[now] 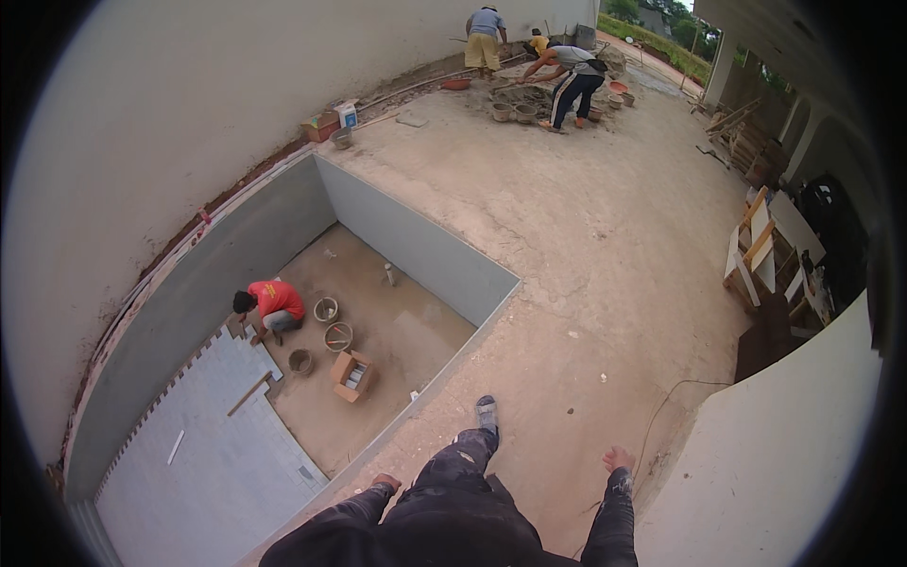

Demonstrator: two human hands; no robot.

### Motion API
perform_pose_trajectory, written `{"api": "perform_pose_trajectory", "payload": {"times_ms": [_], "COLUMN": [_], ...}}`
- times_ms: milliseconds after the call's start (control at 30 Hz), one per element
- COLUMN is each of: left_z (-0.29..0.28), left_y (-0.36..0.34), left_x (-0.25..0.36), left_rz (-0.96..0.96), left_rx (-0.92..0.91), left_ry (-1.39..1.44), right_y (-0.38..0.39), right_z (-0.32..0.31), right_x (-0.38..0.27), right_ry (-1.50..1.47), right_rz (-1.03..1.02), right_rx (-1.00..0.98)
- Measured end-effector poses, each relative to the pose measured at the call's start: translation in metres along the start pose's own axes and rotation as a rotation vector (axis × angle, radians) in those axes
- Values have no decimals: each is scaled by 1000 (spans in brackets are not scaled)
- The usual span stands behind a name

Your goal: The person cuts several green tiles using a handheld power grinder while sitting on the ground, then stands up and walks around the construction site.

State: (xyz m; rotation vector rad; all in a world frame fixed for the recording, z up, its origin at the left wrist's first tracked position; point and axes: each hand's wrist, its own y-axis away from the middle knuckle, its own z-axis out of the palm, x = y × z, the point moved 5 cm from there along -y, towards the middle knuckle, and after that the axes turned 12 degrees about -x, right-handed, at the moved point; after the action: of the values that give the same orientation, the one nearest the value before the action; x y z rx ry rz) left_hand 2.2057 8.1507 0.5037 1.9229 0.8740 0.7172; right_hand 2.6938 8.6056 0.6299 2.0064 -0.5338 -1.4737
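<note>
My left hand (387,482) hangs beside my left thigh, close to the edge of a sunken pit; it is too small to show how its fingers lie. Out to my right, my right hand (619,460) swings over the concrete floor (605,312) with its fingers loosely apart and nothing in them. One foot (487,414) is forward on the floor beside the pit rim (436,373). Neither hand touches any tool or object.
In the pit, a person (277,304) in red crouches by pale tiling (208,454), near several buckets (337,336) and a cardboard box (352,376). Farther off, people (576,80) bend over a mortar heap (520,97). Wooden boards (756,248) and a cable (661,404) lie right.
</note>
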Motion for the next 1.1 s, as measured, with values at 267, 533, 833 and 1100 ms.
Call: {"api": "perform_pose_trajectory", "payload": {"times_ms": [267,533,833,1100], "left_z": [-230,-568,-622,-712], "left_y": [-161,-278,-376,-448], "left_x": [246,538,611,695], "left_rz": [8,634,-47,-138], "left_rx": [-35,134,-252,-105], "left_ry": [499,1025,1262,1259], "right_y": [-129,-235,-580,-872], "right_z": [64,78,61,128], "right_x": [-75,-136,-449,-824], "right_ry": [-50,304,60,1214], "right_rz": [351,614,399,-178], "right_rx": [-17,-290,-181,-143]}}
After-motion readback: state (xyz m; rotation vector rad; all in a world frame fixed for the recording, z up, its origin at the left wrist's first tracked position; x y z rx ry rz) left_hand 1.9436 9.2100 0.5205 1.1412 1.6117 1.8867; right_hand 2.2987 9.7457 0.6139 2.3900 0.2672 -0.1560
